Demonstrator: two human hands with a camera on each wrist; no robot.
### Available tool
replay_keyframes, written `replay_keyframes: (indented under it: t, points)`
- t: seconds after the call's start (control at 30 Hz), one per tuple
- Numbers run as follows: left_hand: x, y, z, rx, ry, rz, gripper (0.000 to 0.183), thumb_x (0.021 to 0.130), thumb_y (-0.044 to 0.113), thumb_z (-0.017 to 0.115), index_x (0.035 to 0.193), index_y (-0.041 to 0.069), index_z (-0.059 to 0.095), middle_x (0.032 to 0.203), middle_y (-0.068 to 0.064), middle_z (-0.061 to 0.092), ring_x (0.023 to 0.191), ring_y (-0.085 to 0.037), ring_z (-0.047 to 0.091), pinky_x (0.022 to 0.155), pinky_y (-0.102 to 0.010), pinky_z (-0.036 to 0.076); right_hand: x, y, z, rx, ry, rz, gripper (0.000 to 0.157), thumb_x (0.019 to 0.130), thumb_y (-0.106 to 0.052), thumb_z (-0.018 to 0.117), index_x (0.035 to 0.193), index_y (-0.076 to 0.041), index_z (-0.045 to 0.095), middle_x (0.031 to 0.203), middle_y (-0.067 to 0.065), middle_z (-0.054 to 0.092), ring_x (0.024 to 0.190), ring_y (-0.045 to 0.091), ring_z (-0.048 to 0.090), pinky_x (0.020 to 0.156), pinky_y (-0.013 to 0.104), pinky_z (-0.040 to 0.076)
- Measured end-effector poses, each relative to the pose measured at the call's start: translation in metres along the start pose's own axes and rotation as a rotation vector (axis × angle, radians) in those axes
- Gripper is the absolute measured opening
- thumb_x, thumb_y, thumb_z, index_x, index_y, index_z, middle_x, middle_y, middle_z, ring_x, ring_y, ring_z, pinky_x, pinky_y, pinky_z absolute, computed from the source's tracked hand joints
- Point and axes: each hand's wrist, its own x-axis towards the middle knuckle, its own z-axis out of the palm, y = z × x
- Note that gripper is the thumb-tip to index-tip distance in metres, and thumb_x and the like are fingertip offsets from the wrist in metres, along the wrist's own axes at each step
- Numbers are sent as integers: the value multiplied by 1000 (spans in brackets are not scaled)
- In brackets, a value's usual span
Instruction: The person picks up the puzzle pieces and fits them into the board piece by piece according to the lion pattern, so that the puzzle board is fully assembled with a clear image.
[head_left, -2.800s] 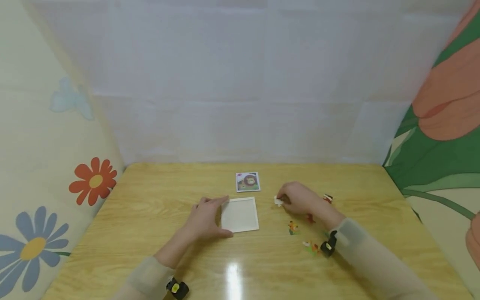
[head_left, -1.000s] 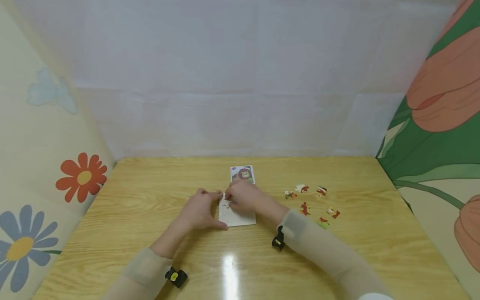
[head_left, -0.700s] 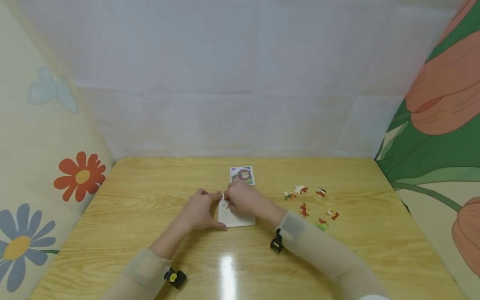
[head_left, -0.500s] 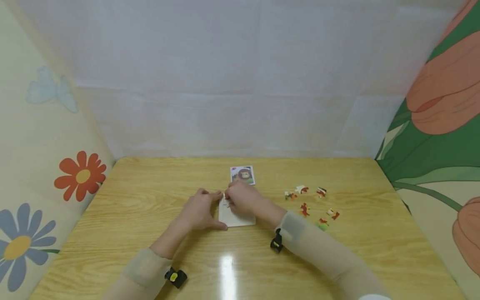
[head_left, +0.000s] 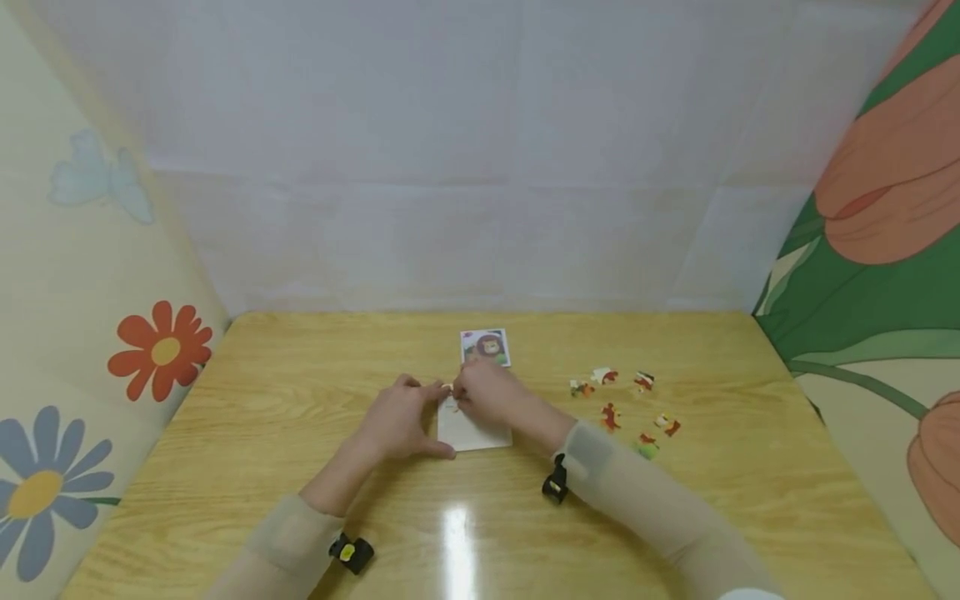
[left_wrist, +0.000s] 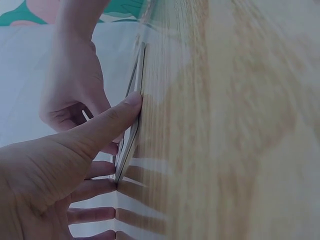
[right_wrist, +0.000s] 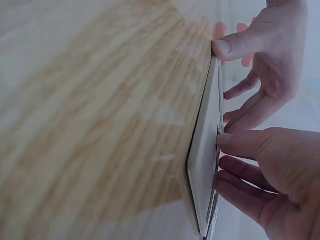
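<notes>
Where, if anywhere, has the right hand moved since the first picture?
Yes, the right hand went left: from right of the card to in front of it, over the tray.

puzzle piece point(head_left: 453, 407) mostly hidden under the hands point(head_left: 491, 393), tray point(head_left: 474, 437) and lion card point(head_left: 490, 343) partly covered, sleeves point(head_left: 652, 510) cut off

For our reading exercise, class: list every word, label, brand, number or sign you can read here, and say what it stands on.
None can be read.
Picture card: a pink mark in its upper left corner, too small to tell whether it is lettering.
Black device on the left wrist: a yellow patch, too small to read.
Loose puzzle pieces: no lettering can be made out.
</notes>
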Motion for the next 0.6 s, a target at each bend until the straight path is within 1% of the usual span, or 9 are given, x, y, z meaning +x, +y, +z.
replay_keyframes:
  t: [0.13, 0.27, 0.47, 0.6]
  points:
    - [0, 0, -1, 3, -7, 0, 97, 64, 58, 98, 142, 10, 68, 134, -18, 74, 115, -40, 64, 88, -55, 60, 0, 2, -2, 77, 3, 26, 9, 95, -16, 80, 99, -9, 84, 96, 4, 82, 91, 18, 75, 86, 26, 61]
    - [1, 1, -2, 13, -18, 2, 95, 64, 59, 97, 142, 11, 69, 145, -17, 68, 116, -39, 63, 88, -55, 60, -1, 4, -4, 109, -11, 45, 10, 95, -17, 80, 98, -8, 83, 94, 5, 82, 87, 17, 74, 81, 22, 61]
    - [2, 2, -4, 18, -29, -11, 96, 63, 59, 98, 140, 9, 70, 145, -17, 68, 115, -38, 63, 87, -55, 59, -1, 5, -11, 112, -54, 55, 13, 92, -14, 82, 102, -6, 81, 96, 7, 79, 89, 18, 70, 82, 24, 60]
    - [2, 2, -4, 26, -34, -4, 96, 64, 60, 98, 140, 9, 70, 144, -16, 69, 116, -38, 63, 87, -56, 59, -3, 5, -13, 106, -51, 46, 12, 93, -12, 80, 102, -5, 81, 95, 7, 79, 88, 18, 70, 81, 23, 60]
